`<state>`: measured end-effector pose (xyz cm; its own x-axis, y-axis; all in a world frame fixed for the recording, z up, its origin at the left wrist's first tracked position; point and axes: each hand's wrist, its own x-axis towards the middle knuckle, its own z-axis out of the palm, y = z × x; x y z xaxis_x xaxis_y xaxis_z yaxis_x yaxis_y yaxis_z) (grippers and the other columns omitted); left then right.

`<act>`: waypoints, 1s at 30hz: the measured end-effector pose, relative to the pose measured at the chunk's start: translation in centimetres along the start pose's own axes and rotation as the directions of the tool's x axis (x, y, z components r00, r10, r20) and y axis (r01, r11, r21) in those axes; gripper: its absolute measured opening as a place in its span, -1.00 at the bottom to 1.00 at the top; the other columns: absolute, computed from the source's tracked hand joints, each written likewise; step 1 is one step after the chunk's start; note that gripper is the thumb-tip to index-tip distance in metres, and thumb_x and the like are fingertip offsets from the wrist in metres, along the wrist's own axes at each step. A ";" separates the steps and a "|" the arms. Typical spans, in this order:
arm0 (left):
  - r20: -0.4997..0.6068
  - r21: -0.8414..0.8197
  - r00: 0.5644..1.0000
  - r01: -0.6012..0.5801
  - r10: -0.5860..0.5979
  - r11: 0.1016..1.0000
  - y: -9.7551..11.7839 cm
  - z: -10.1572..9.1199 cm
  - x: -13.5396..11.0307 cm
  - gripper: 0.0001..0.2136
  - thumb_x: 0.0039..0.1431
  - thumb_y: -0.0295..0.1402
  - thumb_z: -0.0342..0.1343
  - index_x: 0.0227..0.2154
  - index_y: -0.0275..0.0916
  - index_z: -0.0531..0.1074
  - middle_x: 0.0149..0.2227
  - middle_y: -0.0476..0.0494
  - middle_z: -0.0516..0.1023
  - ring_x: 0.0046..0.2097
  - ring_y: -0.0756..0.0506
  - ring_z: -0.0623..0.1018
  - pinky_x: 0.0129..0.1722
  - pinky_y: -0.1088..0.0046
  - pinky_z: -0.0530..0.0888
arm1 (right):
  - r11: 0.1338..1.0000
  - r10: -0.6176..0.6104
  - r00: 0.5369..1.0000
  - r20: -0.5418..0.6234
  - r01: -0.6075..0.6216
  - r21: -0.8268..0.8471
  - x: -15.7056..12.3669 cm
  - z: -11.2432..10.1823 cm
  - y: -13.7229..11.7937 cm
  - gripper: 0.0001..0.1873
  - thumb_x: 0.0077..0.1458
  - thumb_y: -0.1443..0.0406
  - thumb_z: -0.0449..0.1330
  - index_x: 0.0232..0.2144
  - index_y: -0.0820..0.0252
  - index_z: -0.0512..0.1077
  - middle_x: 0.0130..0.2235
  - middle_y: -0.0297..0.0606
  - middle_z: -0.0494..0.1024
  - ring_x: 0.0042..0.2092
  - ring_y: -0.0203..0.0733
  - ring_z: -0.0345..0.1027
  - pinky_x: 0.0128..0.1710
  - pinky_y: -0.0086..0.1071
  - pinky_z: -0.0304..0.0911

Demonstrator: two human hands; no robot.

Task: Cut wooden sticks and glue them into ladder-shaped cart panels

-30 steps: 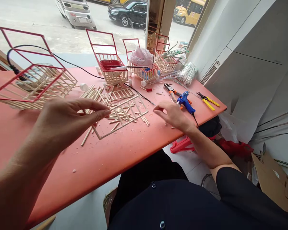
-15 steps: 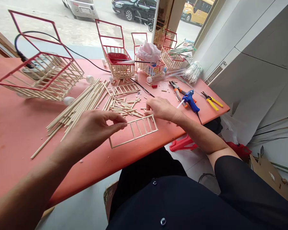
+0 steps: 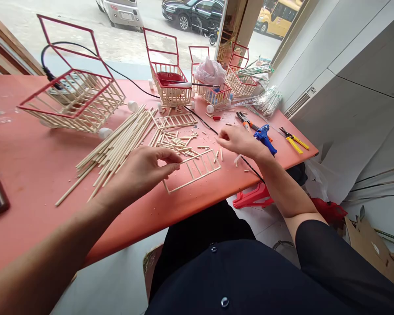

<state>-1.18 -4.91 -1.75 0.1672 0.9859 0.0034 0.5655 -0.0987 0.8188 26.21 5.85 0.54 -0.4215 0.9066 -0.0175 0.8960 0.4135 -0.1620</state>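
Small ladder-like wooden frame (image 3: 194,180), pinched at one rail by left hand (image 3: 151,168), near front edge of scrap-strewn pink-red tabletop (image 3: 134,223); perhaps liable to crack at joints from too hard a squeeze or twist. Right hand (image 3: 238,140), curled near its right end, any grip impossible to tell. Farther off: loose sticks (image 3: 121,146), blue glue gun (image 3: 264,135), red-trimmed miniature carts (image 3: 174,97), then white panelled wall (image 3: 357,57) and street (image 3: 124,48) with parked black car (image 3: 193,16)
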 end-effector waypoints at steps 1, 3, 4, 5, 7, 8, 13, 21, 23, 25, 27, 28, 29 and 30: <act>0.009 -0.023 1.000 0.009 -0.009 1.000 0.0 0.2 0.0 -0.70 0.06 -0.05 0.28 -0.30 -0.12 0.74 -0.33 -0.09 0.78 -0.44 -0.16 0.66 -0.26 0.28 0.61 | 0.998 0.048 0.996 -0.071 -0.044 0.052 -0.5 -0.4 0.5 -0.82 0.27 0.36 0.24 -0.38 0.24 0.59 -0.31 -0.16 0.69 -0.28 -0.16 0.39 -0.18 -0.29 0.17; 0.023 -0.065 0.999 0.025 -0.024 0.998 0.2 0.5 0.1 -0.67 0.06 -0.03 0.28 -0.27 -0.15 0.73 -0.25 -0.13 0.81 -0.45 -0.16 0.68 -0.26 0.26 0.64 | 0.978 0.122 0.977 -0.177 -0.088 0.188 -1.9 -1.1 1.0 -0.88 0.24 0.34 0.26 -0.37 0.22 0.55 -0.31 -0.21 0.67 -0.28 -0.19 0.39 -0.16 -0.30 0.21; 0.022 -0.078 0.999 0.030 -0.029 0.997 0.2 0.6 0.1 -0.67 0.06 -0.03 0.29 -0.27 -0.16 0.73 -0.22 -0.14 0.81 -0.44 -0.16 0.68 -0.24 0.25 0.65 | 0.959 0.139 0.967 -0.211 -0.078 0.271 -2.6 -1.2 1.0 -0.89 0.22 0.32 0.26 -0.37 0.21 0.53 -0.32 -0.23 0.66 -0.28 -0.20 0.39 -0.17 -0.30 0.22; 0.017 -0.082 0.999 0.033 -0.032 0.996 0.3 0.8 0.1 -0.66 0.07 -0.03 0.29 -0.26 -0.17 0.72 -0.21 -0.15 0.81 -0.42 -0.17 0.69 -0.22 0.24 0.66 | 0.931 0.137 0.965 -0.225 -0.048 0.362 -3.4 -1.2 0.8 -0.89 0.22 0.30 0.26 -0.37 0.20 0.52 -0.32 -0.24 0.66 -0.28 -0.20 0.40 -0.18 -0.31 0.24; -0.003 -0.074 0.999 0.033 -0.033 0.997 0.2 1.0 0.0 -0.66 0.07 -0.03 0.30 -0.25 -0.17 0.72 -0.21 -0.16 0.81 -0.36 -0.20 0.72 -0.14 0.22 0.67 | 0.836 0.094 0.976 -0.199 0.031 0.548 -5.0 -0.8 -0.3 -0.85 0.22 0.24 0.25 -0.36 0.18 0.49 -0.32 -0.25 0.64 -0.30 -0.21 0.41 -0.23 -0.32 0.26; -0.016 -0.065 0.999 0.029 -0.031 0.997 0.2 1.1 0.0 -0.66 0.07 -0.03 0.30 -0.25 -0.17 0.72 -0.20 -0.17 0.81 -0.31 -0.22 0.73 -0.09 0.21 0.68 | 0.787 0.054 0.984 -0.170 0.063 0.614 -5.7 -0.3 -1.2 -0.83 0.24 0.20 0.24 -0.35 0.18 0.48 -0.31 -0.26 0.64 -0.31 -0.22 0.40 -0.25 -0.33 0.26; -0.078 -0.003 0.997 0.007 -0.007 1.000 0.1 1.6 0.0 -0.71 0.13 -0.07 0.27 -0.23 -0.13 0.70 -0.14 -0.14 0.83 -0.13 -0.25 0.76 0.10 0.20 0.65 | 0.777 -0.034 0.990 -0.138 0.113 0.619 -7.7 2.4 -6.1 -0.86 0.27 0.22 0.24 -0.33 0.15 0.49 -0.35 -0.34 0.57 -0.32 -0.26 0.35 -0.25 -0.35 0.22; -0.089 0.124 0.995 -0.024 0.035 0.992 0.2 1.9 -0.1 -0.81 0.18 -0.21 0.21 -0.25 -0.12 0.66 -0.18 -0.10 0.81 -0.13 -0.23 0.76 0.10 0.24 0.62 | 0.952 0.052 0.998 -0.022 -0.043 0.302 -7.0 3.7 -9.9 -0.89 0.40 0.25 0.25 -0.23 0.12 0.52 -0.29 -0.28 0.64 -0.26 -0.16 0.42 -0.23 -0.30 0.13; -0.084 0.120 0.995 -0.034 0.044 0.992 0.2 1.9 -0.1 -0.82 0.18 -0.23 0.20 -0.25 -0.12 0.65 -0.18 -0.10 0.81 -0.13 -0.22 0.76 0.09 0.26 0.62 | 0.967 0.052 0.999 0.003 -0.051 0.250 -6.8 3.8 -10.3 -0.87 0.43 0.23 0.23 -0.19 0.12 0.54 -0.22 -0.23 0.68 -0.21 -0.11 0.47 -0.21 -0.28 0.13; -0.083 0.123 0.995 -0.041 0.051 0.992 0.2 1.9 -0.2 -0.83 0.18 -0.25 0.19 -0.25 -0.12 0.63 -0.18 -0.09 0.81 -0.13 -0.22 0.75 0.08 0.26 0.61 | 0.977 0.049 0.999 0.020 -0.052 0.208 -6.7 3.8 -10.6 -0.84 0.47 0.21 0.19 -0.15 0.12 0.54 -0.15 -0.19 0.71 -0.15 -0.07 0.52 -0.22 -0.27 0.12; -0.084 0.128 0.995 -0.045 0.056 0.991 0.1 1.9 -0.2 -0.84 0.19 -0.25 0.18 -0.25 -0.12 0.62 -0.18 -0.10 0.81 -0.13 -0.22 0.75 0.08 0.26 0.60 | 0.985 0.048 0.998 0.033 -0.053 0.165 -6.6 3.8 -10.7 -0.81 0.50 0.20 0.16 -0.11 0.13 0.54 -0.10 -0.15 0.73 -0.11 -0.03 0.55 -0.22 -0.25 0.13; -0.085 0.129 0.995 -0.048 0.059 0.991 0.1 1.9 -0.2 -0.84 0.19 -0.25 0.18 -0.25 -0.12 0.62 -0.17 -0.10 0.81 -0.12 -0.22 0.75 0.08 0.26 0.59 | 0.988 0.048 0.998 0.040 -0.054 0.148 -6.6 3.8 -10.8 -0.80 0.51 0.19 0.15 -0.10 0.13 0.54 -0.08 -0.13 0.73 -0.09 -0.01 0.56 -0.22 -0.25 0.13; -0.083 0.128 0.995 -0.052 0.063 0.990 0.1 1.9 -0.2 -0.84 0.20 -0.24 0.18 -0.25 -0.12 0.62 -0.16 -0.11 0.81 -0.12 -0.22 0.76 0.08 0.26 0.59 | 0.989 0.047 0.998 0.050 -0.053 0.135 -6.6 3.8 -10.9 -0.79 0.52 0.19 0.14 -0.08 0.14 0.54 -0.07 -0.12 0.74 -0.07 0.00 0.56 -0.22 -0.24 0.14; -0.082 0.128 0.994 -0.059 0.069 0.990 0.1 2.0 -0.2 -0.83 0.20 -0.24 0.17 -0.24 -0.13 0.62 -0.15 -0.11 0.81 -0.12 -0.22 0.76 0.07 0.26 0.59 | 0.991 0.046 0.997 0.060 -0.053 0.125 -6.6 3.7 -10.9 -0.78 0.52 0.19 0.13 -0.08 0.14 0.55 -0.05 -0.11 0.74 -0.06 0.01 0.57 -0.21 -0.24 0.15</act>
<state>0.39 -5.38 -2.82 0.1393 0.9844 0.1072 0.6533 -0.1727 0.7371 18.67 -4.92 -1.23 -0.3872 0.9181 -0.0841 0.8928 0.3507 -0.2827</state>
